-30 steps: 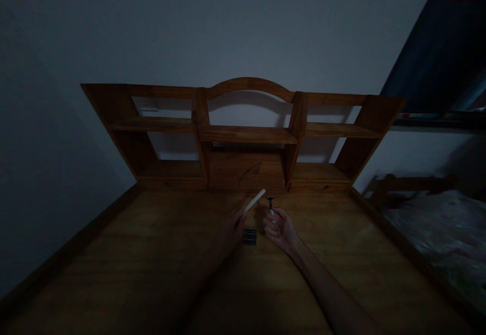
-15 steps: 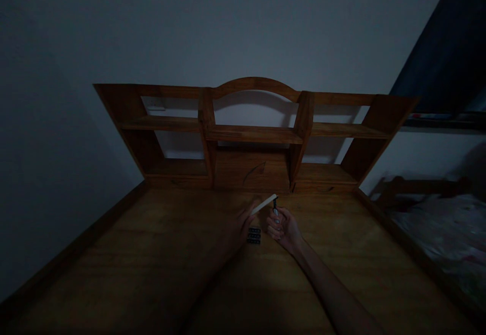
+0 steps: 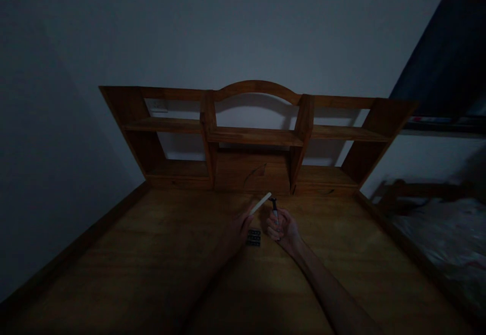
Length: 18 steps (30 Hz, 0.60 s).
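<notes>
My left hand (image 3: 241,225) is closed around the lower end of a pale flat stick (image 3: 260,204) that slants up to the right. In my right hand (image 3: 284,227), the fingers wrap round a small tool with a black angled head and a light grey handle (image 3: 276,215). Its head stands upright just right of the stick's upper tip, and the dim light hides whether they touch. Between and below the hands, a small black block with rows of light dots (image 3: 253,238) lies on the wooden desk (image 3: 273,289).
A wooden shelf unit (image 3: 256,135) runs along the back of the desk against the wall (image 3: 243,26). Raised wooden edges border the desk on both sides. On the right are a wooden rail (image 3: 425,189), crumpled bedding (image 3: 444,234) and a dark curtain (image 3: 444,56).
The stick's upper end has shifted left, from over the black head to beside it. My right hand keeps its hold on the tool. The view has tilted slightly.
</notes>
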### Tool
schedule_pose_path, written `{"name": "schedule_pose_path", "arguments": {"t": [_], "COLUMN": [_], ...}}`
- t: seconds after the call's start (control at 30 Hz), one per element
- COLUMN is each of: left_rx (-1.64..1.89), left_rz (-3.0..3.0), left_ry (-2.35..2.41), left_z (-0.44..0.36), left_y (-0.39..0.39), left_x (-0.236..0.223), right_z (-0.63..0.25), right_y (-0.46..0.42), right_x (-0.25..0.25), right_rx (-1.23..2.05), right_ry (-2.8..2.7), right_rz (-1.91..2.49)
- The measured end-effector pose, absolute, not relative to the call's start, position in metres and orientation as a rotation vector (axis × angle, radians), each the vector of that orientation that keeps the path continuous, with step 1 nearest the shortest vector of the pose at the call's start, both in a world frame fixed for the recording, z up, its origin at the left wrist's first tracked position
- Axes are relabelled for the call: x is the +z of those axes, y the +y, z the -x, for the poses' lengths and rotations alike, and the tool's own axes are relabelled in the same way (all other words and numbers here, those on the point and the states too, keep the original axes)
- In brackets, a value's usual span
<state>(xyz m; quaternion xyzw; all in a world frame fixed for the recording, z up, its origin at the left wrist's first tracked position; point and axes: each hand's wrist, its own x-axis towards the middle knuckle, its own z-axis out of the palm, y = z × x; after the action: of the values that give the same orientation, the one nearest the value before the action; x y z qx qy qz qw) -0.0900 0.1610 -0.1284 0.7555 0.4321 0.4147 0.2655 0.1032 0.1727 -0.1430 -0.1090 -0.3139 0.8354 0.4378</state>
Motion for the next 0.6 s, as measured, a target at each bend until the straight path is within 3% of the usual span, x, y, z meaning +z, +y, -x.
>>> {"name": "schedule_pose_path", "arguments": {"t": [0.6], "left_rx": [1.073], "left_rz": [-1.795], "left_ry": [1.025], "left_z": [0.0902], "left_y": [0.1522], "left_x": [-0.1201], "right_z": [-0.1002], "right_y": [0.1772], "right_x": [-0.1423], "right_rx": [1.95], "right_ry": [-0.782], "right_rz": [0.44]}}
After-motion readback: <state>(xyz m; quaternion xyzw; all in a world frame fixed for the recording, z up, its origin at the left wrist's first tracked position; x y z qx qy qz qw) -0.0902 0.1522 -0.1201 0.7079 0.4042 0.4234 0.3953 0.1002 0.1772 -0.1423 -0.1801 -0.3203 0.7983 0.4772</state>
